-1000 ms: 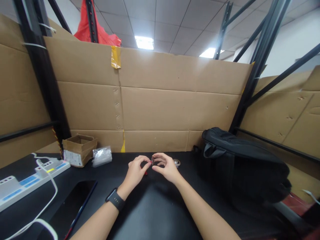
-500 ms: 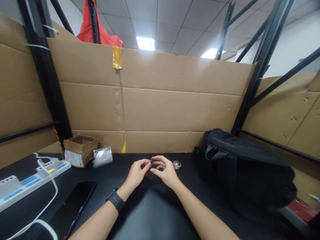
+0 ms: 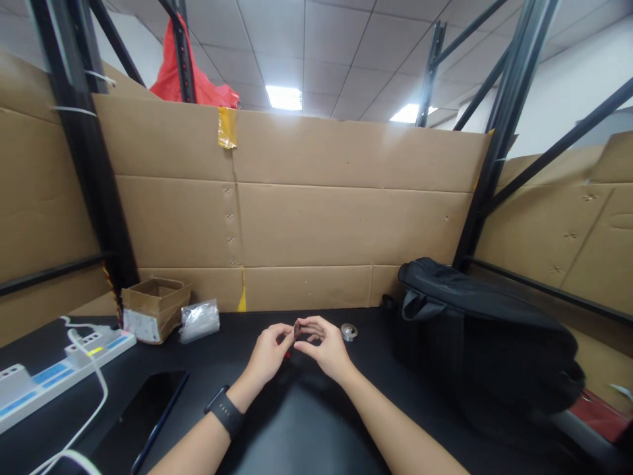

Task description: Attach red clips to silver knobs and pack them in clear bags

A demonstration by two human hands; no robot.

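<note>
My left hand [image 3: 268, 351], with a dark watch [image 3: 225, 410] on its wrist, meets my right hand [image 3: 324, 344] above the middle of the black table. Between the fingertips of both hands is a small dark reddish-brown disc-like piece [image 3: 297, 330], held on edge; its exact kind is too small to make out. Both hands are closed in a pinch on it. A small red thing [image 3: 287, 355] shows just below my left fingers, mostly hidden. To the right of my right hand, a silvery ring-shaped roll [image 3: 349, 332] lies on the table.
At the left are a white power strip [image 3: 64, 378] with cables, a dark tablet-like device [image 3: 143, 419], an open cardboard box [image 3: 155, 310] and a clear plastic packet [image 3: 200, 321]. A black bag [image 3: 484, 356] fills the right side. A cardboard wall [image 3: 306, 218] stands behind.
The view has tilted slightly up and shifted a little right. Both hands stay together at the small piece, which now shows more of its flat dark side.
</note>
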